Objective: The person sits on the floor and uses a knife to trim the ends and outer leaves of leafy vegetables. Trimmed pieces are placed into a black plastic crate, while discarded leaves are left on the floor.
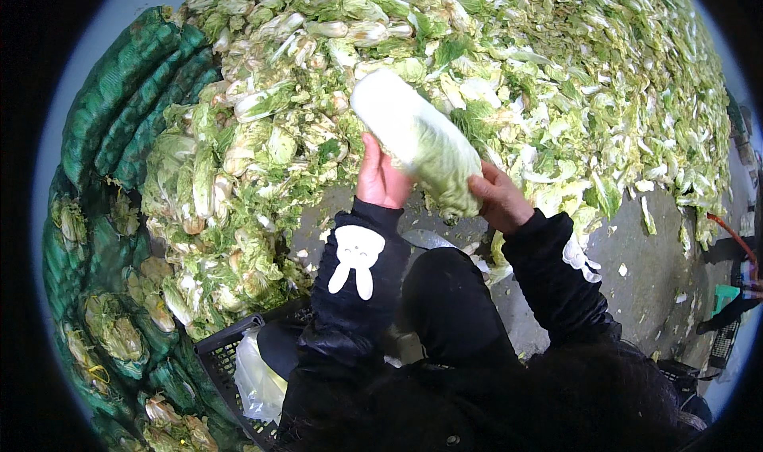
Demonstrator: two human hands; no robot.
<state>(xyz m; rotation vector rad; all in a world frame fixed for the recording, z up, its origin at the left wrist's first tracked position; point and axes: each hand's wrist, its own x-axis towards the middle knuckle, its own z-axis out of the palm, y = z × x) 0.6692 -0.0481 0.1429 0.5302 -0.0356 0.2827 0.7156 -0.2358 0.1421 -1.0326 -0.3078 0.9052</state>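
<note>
Both hands hold a trimmed napa cabbage (417, 145), tilted, its bright white base towards the upper left and its pale green leafy tip towards me. My left hand (384, 175) supports it from below near the base, thumb along its side. At the leafy end, my right hand (501, 197) grips the right side. Below the cabbage, beside my knee, lies a broad metal blade (426, 238), partly hidden by my leg. A large heap of cabbages and loose leaves (286, 148) spreads beyond my hands.
Green mesh sacks (119, 106) of cabbages line the left side. By my left leg stands a black plastic crate (223, 356) with a clear plastic bag (259, 380). Leaf scraps dot the grey floor (632, 273). Part of another person (736, 312) shows at far right, near a red hose-like strip (736, 234).
</note>
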